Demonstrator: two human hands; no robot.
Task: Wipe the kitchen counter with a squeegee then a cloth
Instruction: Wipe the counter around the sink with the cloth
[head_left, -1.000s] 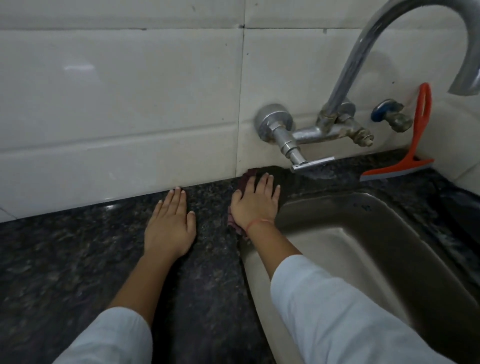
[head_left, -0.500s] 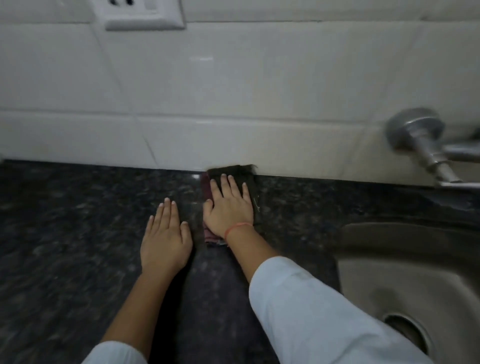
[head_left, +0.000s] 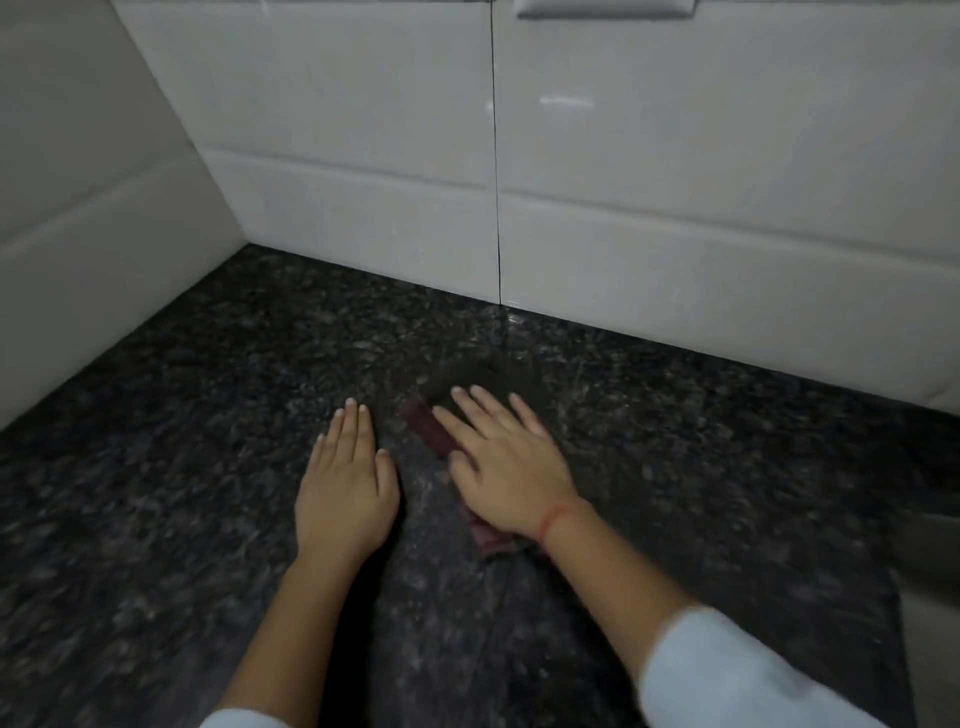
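My right hand (head_left: 506, 467) lies flat with straight fingers on a dark cloth with a maroon edge (head_left: 428, 423), pressing it onto the black speckled granite counter (head_left: 208, 415). Most of the cloth is hidden under the palm; a dark part shows beyond the fingertips and a maroon corner by the wrist. My left hand (head_left: 348, 483) rests flat and open on the bare counter just left of the cloth, not touching it. The squeegee is out of view.
White tiled walls meet in a corner at the back left (head_left: 244, 244). A white socket plate (head_left: 605, 8) sits at the top edge. A sliver of the steel sink rim (head_left: 930, 545) shows at the far right.
My right hand has slid the cloth leftward along the counter, away from the sink and tap. The left hand moved left with it. The tap and squeegee have left the view.
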